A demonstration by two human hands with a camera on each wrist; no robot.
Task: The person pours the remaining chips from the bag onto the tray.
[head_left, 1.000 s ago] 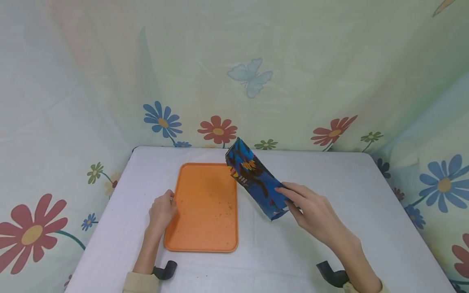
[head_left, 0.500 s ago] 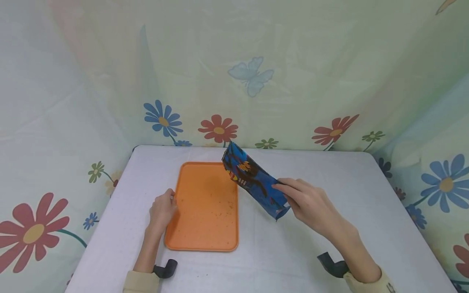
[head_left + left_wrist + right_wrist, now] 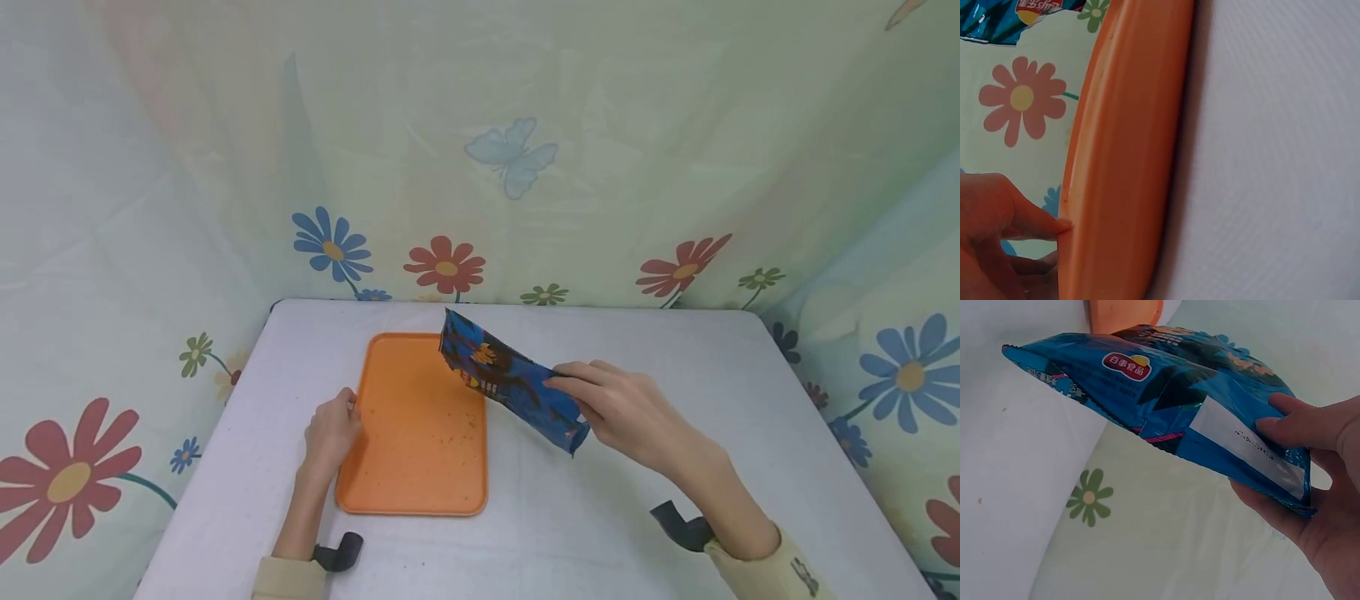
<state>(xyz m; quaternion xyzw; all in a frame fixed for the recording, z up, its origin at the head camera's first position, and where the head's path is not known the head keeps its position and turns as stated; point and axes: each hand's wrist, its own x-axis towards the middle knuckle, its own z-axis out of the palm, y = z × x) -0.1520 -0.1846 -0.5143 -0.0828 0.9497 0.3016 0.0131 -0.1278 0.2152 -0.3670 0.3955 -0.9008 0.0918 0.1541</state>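
Observation:
A blue chip bag is held in the air by my right hand, which grips its right end between thumb and fingers. The bag slants, its far left end above the right part of an orange tray. In the left wrist view the bag shows a ragged, torn-looking edge; its inside is hidden. My left hand pinches the tray's left rim, and the left wrist view shows the thumb on that rim. Small brown crumbs lie on the tray's right side.
The tray lies on a white-covered table. A few dark specks dot the cloth in front of it. A flowered curtain stands behind the table and along both sides. Black straps sit at both wrists.
The chip bag has swung left and lower, its far end now further over the tray and the bag lying flatter. My right hand has shifted slightly left; the left hand stays on the rim.

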